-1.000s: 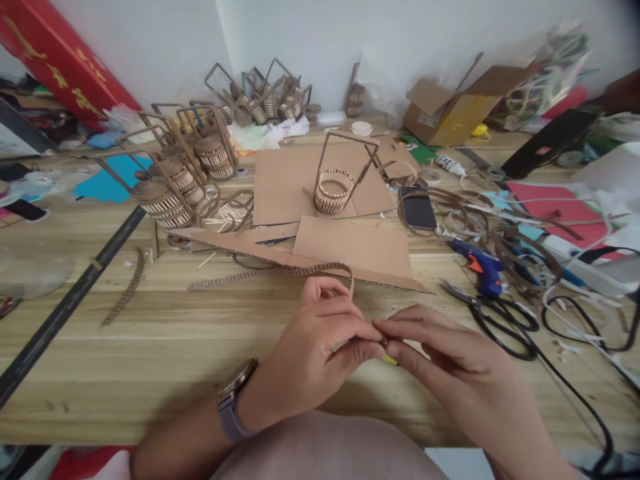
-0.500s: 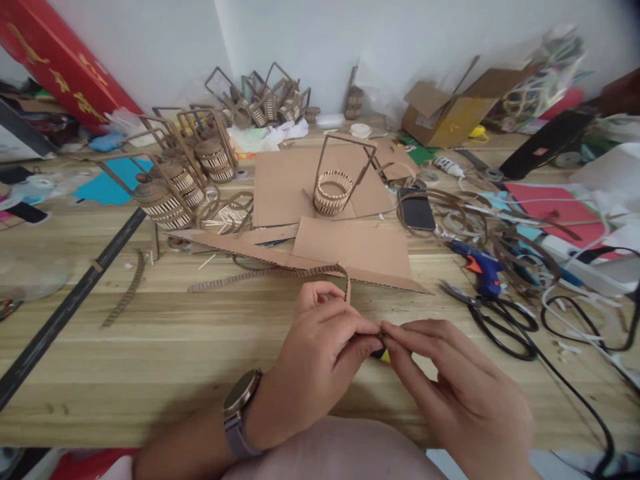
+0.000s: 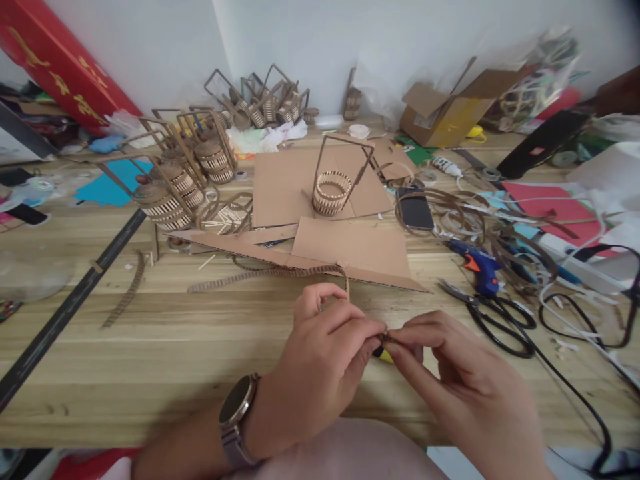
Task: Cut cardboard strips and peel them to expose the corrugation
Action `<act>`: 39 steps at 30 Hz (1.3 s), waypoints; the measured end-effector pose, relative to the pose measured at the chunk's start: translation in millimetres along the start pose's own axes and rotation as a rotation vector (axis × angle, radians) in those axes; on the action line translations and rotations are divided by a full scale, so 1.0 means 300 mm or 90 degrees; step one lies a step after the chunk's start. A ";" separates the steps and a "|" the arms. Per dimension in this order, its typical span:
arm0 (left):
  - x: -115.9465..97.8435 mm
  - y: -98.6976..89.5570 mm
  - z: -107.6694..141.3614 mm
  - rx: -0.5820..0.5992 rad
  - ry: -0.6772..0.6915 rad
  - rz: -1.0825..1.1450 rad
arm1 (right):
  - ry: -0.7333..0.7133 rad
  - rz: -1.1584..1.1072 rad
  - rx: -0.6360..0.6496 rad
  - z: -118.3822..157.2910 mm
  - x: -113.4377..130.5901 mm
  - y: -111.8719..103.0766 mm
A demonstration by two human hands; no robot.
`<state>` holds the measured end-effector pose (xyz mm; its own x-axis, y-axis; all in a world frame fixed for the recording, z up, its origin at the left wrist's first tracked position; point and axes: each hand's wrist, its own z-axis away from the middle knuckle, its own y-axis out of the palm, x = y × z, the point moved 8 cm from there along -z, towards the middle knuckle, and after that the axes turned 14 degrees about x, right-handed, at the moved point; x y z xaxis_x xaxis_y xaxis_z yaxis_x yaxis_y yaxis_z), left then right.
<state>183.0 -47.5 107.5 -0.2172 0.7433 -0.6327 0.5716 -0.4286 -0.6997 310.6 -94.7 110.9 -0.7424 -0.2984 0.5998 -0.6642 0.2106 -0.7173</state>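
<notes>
My left hand (image 3: 325,347), with a watch on its wrist, pinches a brown corrugated strip (image 3: 260,272), which runs from the fingers up and away to the left along the cardboard edge. My right hand (image 3: 465,380) closes thumb and forefinger on a small brown end of material between the fingertips, right against the left fingertips. Just beneath them a yellow and black object (image 3: 383,354) shows in part. A small round basket (image 3: 332,193) with a tall handle stands on the cardboard (image 3: 280,173) beyond the hands.
Black-handled scissors (image 3: 500,323) and a blue glue gun (image 3: 477,267) lie at the right, near a phone (image 3: 415,208) and coiled strips (image 3: 460,213). Lidded baskets (image 3: 165,203) stand at the left. An open carton (image 3: 450,117) is at the back. A long black bar (image 3: 75,300) crosses the left side.
The right hand's fingers have bent a little more, and a bit more of the small brown piece shows between the fingertips. The left hand has shifted slightly.
</notes>
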 end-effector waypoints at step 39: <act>0.086 0.058 -0.040 0.184 -0.176 0.379 | -0.184 0.074 0.141 -0.043 0.050 -0.027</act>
<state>196.8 -29.6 82.9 -0.1488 0.2001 -0.9684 0.4312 -0.8682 -0.2457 303.6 -88.8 130.3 -0.7357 -0.5406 0.4081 -0.5181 0.0611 -0.8531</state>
